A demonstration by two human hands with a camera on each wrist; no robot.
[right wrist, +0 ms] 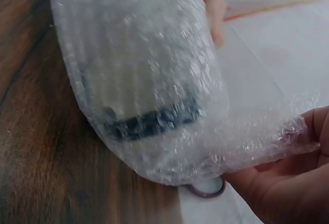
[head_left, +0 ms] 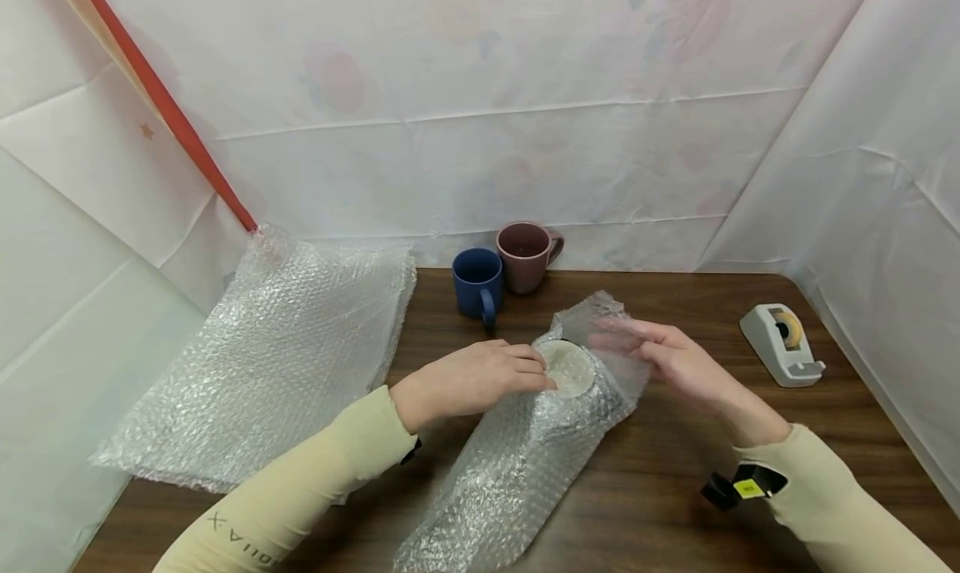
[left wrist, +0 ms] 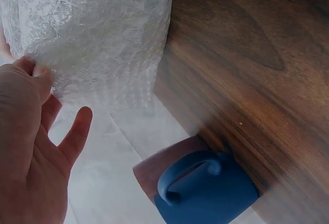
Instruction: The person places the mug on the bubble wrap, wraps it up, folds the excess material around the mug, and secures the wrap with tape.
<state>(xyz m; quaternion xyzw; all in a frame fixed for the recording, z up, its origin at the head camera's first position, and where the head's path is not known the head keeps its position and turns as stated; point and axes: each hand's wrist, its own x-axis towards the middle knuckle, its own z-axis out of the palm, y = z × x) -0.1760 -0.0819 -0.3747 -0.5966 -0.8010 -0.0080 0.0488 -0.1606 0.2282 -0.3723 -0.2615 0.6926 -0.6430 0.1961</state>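
Note:
A round cup-like vessel, pale inside with a dark rim, stands in a sheet of bubble wrap. In the right wrist view its pale wall and dark band show through the plastic. My left hand is at the vessel's left side, and in the left wrist view thumb and finger pinch the bubble wrap there. On the other side my right hand grips the loose end of the sheet between thumb and fingers, held out from the vessel. The sheet's long tail runs toward the front edge.
Behind the vessel stand a blue mug and a mauve mug. More bubble wrap lies stacked at the left. A white tape dispenser sits on the right of the wooden table. White sheeting hangs close behind.

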